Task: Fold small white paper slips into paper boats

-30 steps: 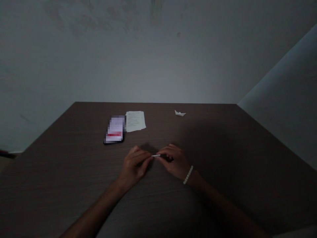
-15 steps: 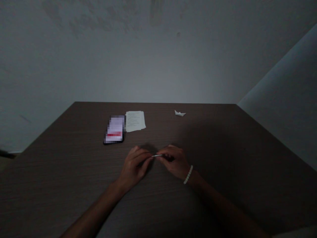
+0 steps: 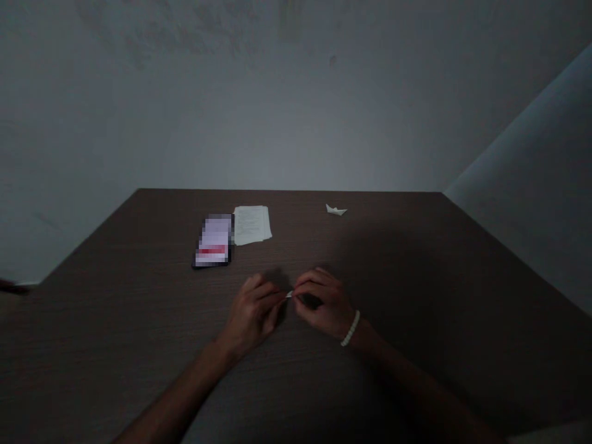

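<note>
Left hand [image 3: 253, 311] and right hand [image 3: 325, 302]: fingertips nearly closed, both pinching one small white piece [image 3: 289, 295] (mostly hidden by fingers), between them over the table [image 3: 139, 271].

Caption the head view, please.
Left hand and right hand pinch a small white paper piece above a dark table.

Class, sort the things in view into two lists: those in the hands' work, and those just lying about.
In the work:
- left hand
- right hand
- small white piece between their fingertips

Apparently just lying about, untouched:
- phone
- white papers
- white paper boat
</note>
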A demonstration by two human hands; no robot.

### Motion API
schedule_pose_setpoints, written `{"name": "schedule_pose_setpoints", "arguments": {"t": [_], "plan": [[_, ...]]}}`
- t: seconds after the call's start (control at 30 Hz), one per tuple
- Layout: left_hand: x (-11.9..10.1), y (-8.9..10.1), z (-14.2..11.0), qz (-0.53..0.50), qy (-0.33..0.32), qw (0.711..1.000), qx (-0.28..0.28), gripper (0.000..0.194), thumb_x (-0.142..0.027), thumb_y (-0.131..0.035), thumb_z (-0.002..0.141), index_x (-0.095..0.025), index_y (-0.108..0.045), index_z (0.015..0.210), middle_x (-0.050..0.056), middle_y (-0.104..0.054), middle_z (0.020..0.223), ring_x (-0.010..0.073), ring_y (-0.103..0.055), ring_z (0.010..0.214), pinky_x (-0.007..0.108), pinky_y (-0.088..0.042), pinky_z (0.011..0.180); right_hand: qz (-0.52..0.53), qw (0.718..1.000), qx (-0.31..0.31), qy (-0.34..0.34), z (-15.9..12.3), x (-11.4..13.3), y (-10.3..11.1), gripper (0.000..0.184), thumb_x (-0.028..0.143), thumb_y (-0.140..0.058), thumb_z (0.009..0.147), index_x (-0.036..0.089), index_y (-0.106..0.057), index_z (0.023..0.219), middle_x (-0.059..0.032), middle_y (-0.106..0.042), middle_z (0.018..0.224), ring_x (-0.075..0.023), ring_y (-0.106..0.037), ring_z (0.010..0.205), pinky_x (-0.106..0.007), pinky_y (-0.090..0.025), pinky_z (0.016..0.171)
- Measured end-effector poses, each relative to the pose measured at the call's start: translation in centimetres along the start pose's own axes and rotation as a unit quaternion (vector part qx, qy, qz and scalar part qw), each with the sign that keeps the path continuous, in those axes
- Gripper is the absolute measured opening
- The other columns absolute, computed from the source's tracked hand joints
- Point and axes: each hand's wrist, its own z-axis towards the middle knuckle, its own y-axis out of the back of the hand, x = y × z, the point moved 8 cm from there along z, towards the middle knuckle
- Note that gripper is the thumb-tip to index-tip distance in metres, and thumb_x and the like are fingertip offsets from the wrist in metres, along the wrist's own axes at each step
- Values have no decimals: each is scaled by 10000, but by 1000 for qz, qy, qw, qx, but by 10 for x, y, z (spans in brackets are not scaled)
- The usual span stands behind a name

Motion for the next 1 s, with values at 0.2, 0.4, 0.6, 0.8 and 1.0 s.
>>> {"name": "schedule_pose_setpoints", "arguments": {"t": [0.2, 0.4, 0.6, 0.8, 1.0], "plan": [[-1, -1, 1, 3, 6, 1000, 12, 206, -158, -508, 908, -170, -711, 876, 55, -639, 756, 190, -471, 747, 319, -397, 682, -14, 1000, 11, -21, 0, -3, -1, 113, 114, -642, 744, 222, -633, 778, -5, -658, 837, -149, -603, 779, -303, -495, 749], [0, -2, 0, -11, 7, 1000, 9, 207, -153, -506, 908, -167, -712, 891, 58, -642, 761, 187, -473, 744, 321, -406, 674, -20, 999, 24, -31, 2, -3, 0, 103, 111, -635, 765, 213, -628, 770, -9, -657, 831, -152, -602, 794, -304, -492, 764], [2, 1, 2, -24, 7, 1000, -15, 146, -142, -541, 898, -166, -685, 906, 51, -663, 839, 178, -495, 770, 325, -430, 698, -20, 999, 29, -23, 2, -5, -1, 68, 144, -614, 827, 207, -629, 804, -15, -667, 845, -146, -600, 787, -304, -485, 758], [-1, 8, 3, -51, -6, 997, -60, 113, -123, -587, 875, -176, -666, 935, 44, -667, 900, 169, -514, 792, 316, -448, 700, -27, 999, 36, 2, 2, -2, -2, 42, 185, -609, 867, 205, -637, 843, -23, -676, 906, -148, -604, 830, -312, -489, 789], [0, 7, 2, -71, 0, 996, -55, 131, -104, -583, 872, -181, -678, 920, 46, -659, 868, 171, -505, 777, 320, -439, 686, -36, 998, 50, 6, 1, 0, -6, 53, 193, -607, 875, 208, -645, 841, -25, -680, 923, -153, -601, 833, -324, -489, 790]]}}
